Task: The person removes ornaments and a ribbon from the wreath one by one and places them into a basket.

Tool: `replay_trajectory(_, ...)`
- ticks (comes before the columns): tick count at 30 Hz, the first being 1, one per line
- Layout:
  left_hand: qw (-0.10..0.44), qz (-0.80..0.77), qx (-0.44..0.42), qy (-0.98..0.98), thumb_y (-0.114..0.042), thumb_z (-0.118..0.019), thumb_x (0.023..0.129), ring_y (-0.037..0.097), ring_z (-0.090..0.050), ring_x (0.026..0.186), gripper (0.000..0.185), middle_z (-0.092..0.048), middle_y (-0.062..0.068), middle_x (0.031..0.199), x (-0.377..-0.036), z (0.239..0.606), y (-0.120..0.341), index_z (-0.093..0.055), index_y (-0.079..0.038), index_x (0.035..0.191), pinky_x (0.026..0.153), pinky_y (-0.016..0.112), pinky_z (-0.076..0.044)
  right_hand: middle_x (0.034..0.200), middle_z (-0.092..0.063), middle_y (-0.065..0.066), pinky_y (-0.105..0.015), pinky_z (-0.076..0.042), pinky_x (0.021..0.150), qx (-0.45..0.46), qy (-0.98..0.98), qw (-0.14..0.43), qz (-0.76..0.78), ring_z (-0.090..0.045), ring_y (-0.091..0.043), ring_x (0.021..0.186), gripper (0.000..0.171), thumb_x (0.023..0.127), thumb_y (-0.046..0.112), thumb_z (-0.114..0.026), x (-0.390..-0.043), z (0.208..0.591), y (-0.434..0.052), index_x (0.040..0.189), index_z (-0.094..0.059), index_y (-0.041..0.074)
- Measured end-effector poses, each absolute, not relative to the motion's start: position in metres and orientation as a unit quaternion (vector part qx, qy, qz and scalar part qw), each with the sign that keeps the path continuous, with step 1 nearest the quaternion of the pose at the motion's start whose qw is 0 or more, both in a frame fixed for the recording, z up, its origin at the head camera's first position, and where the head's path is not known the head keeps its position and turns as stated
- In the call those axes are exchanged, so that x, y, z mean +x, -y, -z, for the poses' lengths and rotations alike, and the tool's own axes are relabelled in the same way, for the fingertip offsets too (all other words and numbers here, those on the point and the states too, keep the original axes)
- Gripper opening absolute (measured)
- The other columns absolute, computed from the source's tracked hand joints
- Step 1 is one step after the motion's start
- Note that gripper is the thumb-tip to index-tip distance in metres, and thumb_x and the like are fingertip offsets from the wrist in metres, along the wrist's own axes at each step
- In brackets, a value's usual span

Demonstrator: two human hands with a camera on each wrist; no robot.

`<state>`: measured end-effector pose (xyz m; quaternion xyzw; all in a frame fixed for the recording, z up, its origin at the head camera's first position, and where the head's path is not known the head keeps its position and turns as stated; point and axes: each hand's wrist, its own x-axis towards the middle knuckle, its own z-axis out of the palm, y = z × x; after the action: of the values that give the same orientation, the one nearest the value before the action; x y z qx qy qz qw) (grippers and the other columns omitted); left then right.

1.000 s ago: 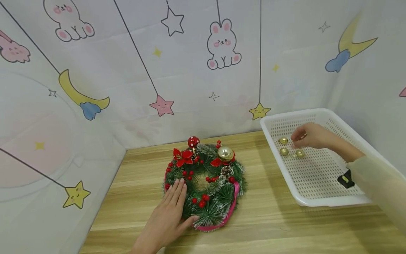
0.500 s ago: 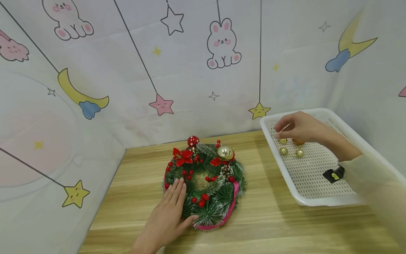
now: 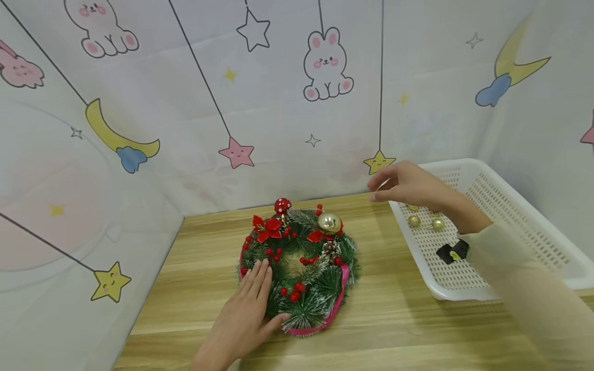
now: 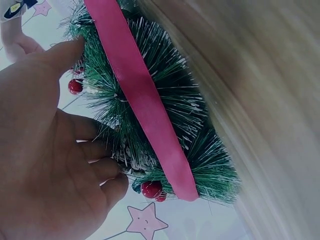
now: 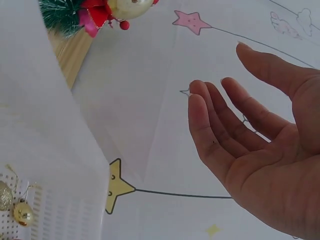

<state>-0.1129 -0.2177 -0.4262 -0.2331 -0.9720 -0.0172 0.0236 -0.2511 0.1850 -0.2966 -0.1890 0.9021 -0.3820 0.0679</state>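
Left hand (image 3: 243,314) rests flat on the wreath (image 3: 299,268); right hand (image 3: 408,185), grip released and empty, hovers above the basket (image 3: 510,206) rim

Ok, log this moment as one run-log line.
left hand: flat on wreath | right hand: open, holding nothing, above basket edge | gold balls: in basket | table: wood

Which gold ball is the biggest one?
The gold ball on the wreath, beside red petals. The small gold balls in the white basket are much tinier.
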Motion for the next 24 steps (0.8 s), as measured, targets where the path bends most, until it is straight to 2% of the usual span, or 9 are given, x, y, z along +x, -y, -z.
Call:
replay_trajectory(9, 0.014, 0.021, -0.228, 0.973, -0.066, -0.053, 0.102, 0.036, -0.021, 0.164, 0.095, -0.02, 0.019, 0.176, -0.113, 0.426, 0.216, -0.029, 0.001, 0.164, 0.132, 0.053, -0.028, 0.127, -0.074, -0.016, -0.047, -0.061, 0.1, -0.22, -0.884, 0.08, 0.405, -0.074, -0.031, 0.119, 0.032, 0.096, 0.021, -0.078, -0.261, 0.302, -0.165, 0.123, -0.073, 0.005)
replay_trajectory(14, 0.015, 0.021, -0.23, 0.973, -0.066, -0.053, 0.102, 0.036, -0.02, 0.164, 0.095, -0.02, 0.019, 0.176, -0.113, 0.426, 0.216, -0.029, 0.001, 0.164, 0.132, 0.053, -0.028, 0.127, -0.074, -0.015, -0.048, -0.061, 0.101, -0.221, -0.881, 0.099, 0.407, -0.072, -0.032, 0.121, 0.035, 0.096, 0.024, -0.078, -0.265, 0.31, -0.151, 0.125, -0.072, 0.005)
replay_trajectory(24, 0.017, 0.02, -0.232, 0.972, -0.065, -0.055, 0.102, 0.037, -0.021, 0.164, 0.095, -0.021, 0.02, 0.175, -0.114, 0.426, 0.216, -0.03, 0.002, 0.164, 0.132, 0.053, -0.029, 0.128, -0.072, -0.021, -0.042, -0.063, 0.098, -0.244, -0.875, 0.13, 0.397, -0.072, -0.036, 0.12, 0.042, 0.093, 0.022, -0.08, -0.277, 0.331, -0.122, 0.126, -0.07, -0.002)
